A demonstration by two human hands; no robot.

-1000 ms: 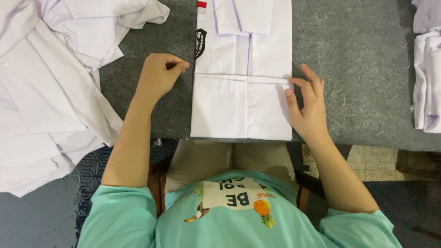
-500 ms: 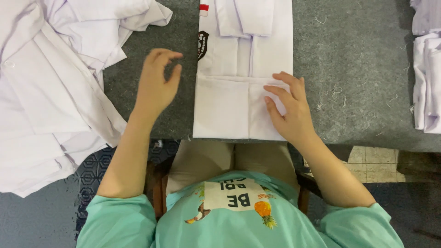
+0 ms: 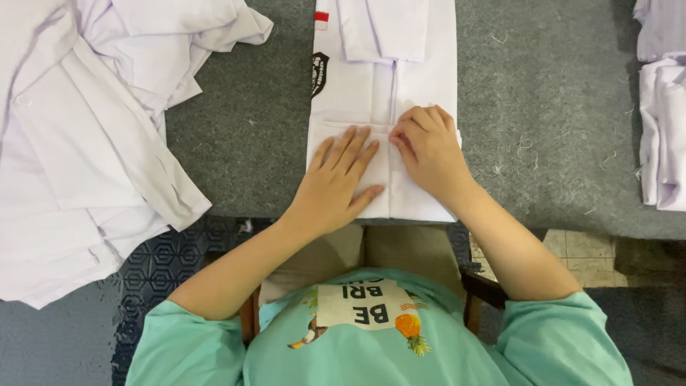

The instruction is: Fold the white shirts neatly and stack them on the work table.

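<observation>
1. Head view, hands: left hand lies flat, fingers spread, palm pressing on the lower fold of the white shirt. Right hand rests just beside it with fingers curled, fingertips pressed at the fold's edge near the middle seam; whether it pinches cloth cannot be told.
2. Head view, shirt: it lies on the grey felt table, straight in front of the person, its near edge at the table's edge. Sides are folded in to a narrow strip, the sleeve is laid down the middle, and the bottom hem is turned up into a band under both hands.
3. Progress, as judged: side folds and first bottom fold done; the upper length towards the collar remains unfolded, so the final folds are left.
4. Surroundings: loose heap of white shirts to the left, neater stack of white garments at the right edge.
</observation>
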